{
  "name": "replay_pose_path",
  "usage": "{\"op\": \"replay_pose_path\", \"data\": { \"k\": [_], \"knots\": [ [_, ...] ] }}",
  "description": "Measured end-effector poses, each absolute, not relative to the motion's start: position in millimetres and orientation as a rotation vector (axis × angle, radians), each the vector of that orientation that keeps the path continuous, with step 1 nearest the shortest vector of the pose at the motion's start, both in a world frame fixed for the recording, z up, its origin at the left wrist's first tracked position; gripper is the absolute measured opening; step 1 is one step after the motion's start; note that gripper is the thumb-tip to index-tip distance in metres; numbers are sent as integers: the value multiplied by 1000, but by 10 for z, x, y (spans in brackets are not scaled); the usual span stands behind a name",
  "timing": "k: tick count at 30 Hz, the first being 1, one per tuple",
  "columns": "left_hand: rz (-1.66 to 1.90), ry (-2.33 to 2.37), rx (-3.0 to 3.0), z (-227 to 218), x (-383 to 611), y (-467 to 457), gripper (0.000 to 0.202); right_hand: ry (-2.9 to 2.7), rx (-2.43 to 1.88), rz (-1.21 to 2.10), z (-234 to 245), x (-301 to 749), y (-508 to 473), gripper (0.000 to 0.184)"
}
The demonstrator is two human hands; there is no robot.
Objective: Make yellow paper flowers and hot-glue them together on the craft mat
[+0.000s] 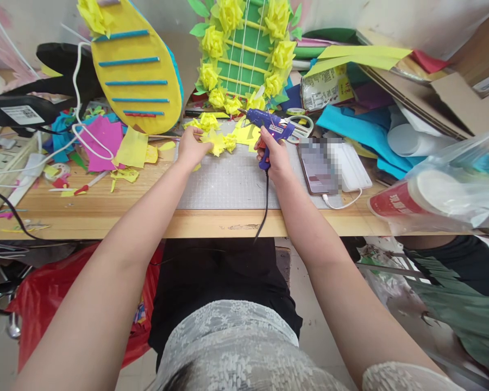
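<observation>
In my right hand (276, 155) is a blue hot glue gun (275, 124), gripped by its handle, nozzle pointing left and its black cord hanging over the table edge. My left hand (191, 146) is closed at the edge of a yellow paper flower (217, 143), its fingertips partly hidden by the petals. More yellow flowers (207, 121) lie just beyond that hand. Behind them stands a green panel (236, 65) strung with white strings and bordered by yellow paper roses (282, 54) and green leaves. All this is over a grey cutting mat (228, 187).
A yellow rounded board (140, 70) with blue strips leans at the back left, near coloured scraps (101, 142). Scissors (303, 127), a phone (315, 165), a white power bank (350, 164) and a bagged red cup (403, 196) stand right. Another person's green clothing (460, 309) shows lower right.
</observation>
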State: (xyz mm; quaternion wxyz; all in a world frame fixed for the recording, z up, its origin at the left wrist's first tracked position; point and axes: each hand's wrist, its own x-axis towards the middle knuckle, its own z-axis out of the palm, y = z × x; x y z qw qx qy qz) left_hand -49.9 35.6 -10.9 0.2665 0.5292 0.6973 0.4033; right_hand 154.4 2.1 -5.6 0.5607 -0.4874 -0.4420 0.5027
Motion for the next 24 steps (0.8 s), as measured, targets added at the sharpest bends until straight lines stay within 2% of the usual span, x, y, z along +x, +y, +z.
{"op": "replay_pose_path", "data": {
  "k": [4,14,22,24],
  "knots": [
    [1106,1884,1406,-84,-488,371,31,-1048,-1161,1177,-78,1548,34,46],
    [1105,1879,1470,-100,-521,400,34,-992,-1132,1214,-62,1543,16,41],
    [1223,1916,1512,6,-804,280,9,-955,-1109,1260,-31,1533,-13,34],
    [1137,1962,1604,-11,-937,211,12,-958,-1109,1256,-51,1541,-4,33]
  ]
}}
